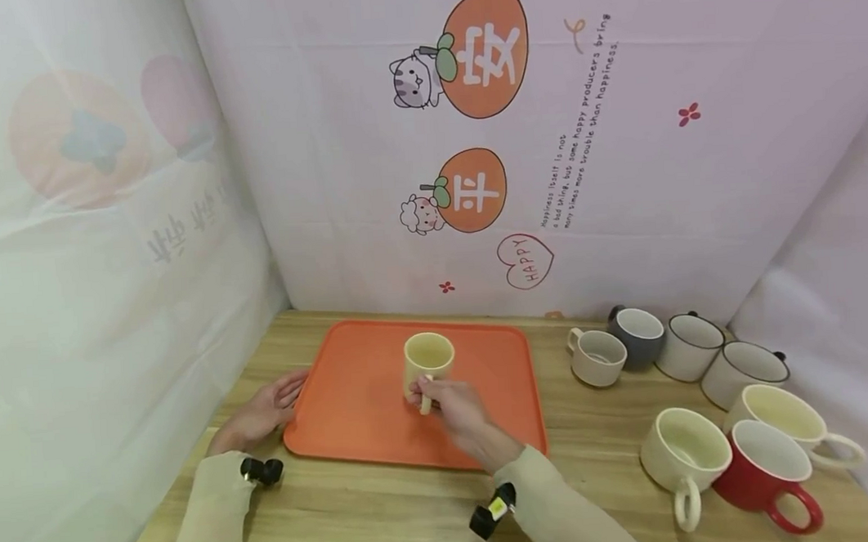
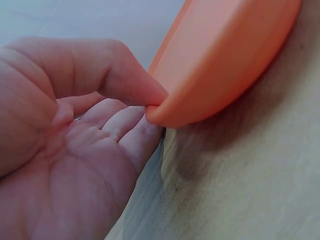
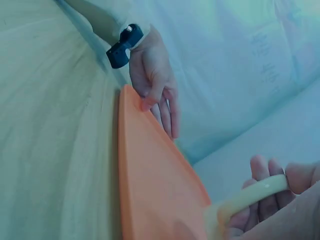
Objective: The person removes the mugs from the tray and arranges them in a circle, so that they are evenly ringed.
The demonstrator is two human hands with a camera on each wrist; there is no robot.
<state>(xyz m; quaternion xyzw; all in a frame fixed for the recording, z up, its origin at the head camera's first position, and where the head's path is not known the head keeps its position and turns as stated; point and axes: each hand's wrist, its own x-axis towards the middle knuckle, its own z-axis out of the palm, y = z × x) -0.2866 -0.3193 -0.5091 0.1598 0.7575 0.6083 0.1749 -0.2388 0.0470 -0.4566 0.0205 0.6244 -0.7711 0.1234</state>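
A pale yellow mug (image 1: pixel 429 353) stands upright over the middle of an orange tray (image 1: pixel 361 422). I cannot tell whether its base touches the tray. My right hand (image 1: pixel 462 413) grips the mug by its handle (image 3: pixel 257 194), which points toward me. At the tray's left edge, my left hand (image 1: pixel 268 406) pinches the rim; in the left wrist view the thumb (image 2: pixel 142 85) lies on top of the rim, with fingers against its outer side. The right wrist view shows only part of the mug, cut off at the bottom.
Right of the tray, several mugs stand on the wooden table (image 1: pixel 358 512): a small off-white cup (image 1: pixel 599 370), a dark grey mug (image 1: pixel 639 350), white dark-rimmed mugs (image 1: pixel 691 360), cream mugs (image 1: pixel 673 467) and a red mug (image 1: pixel 754 479). Printed cloth (image 1: pixel 356 185) walls the back and sides.
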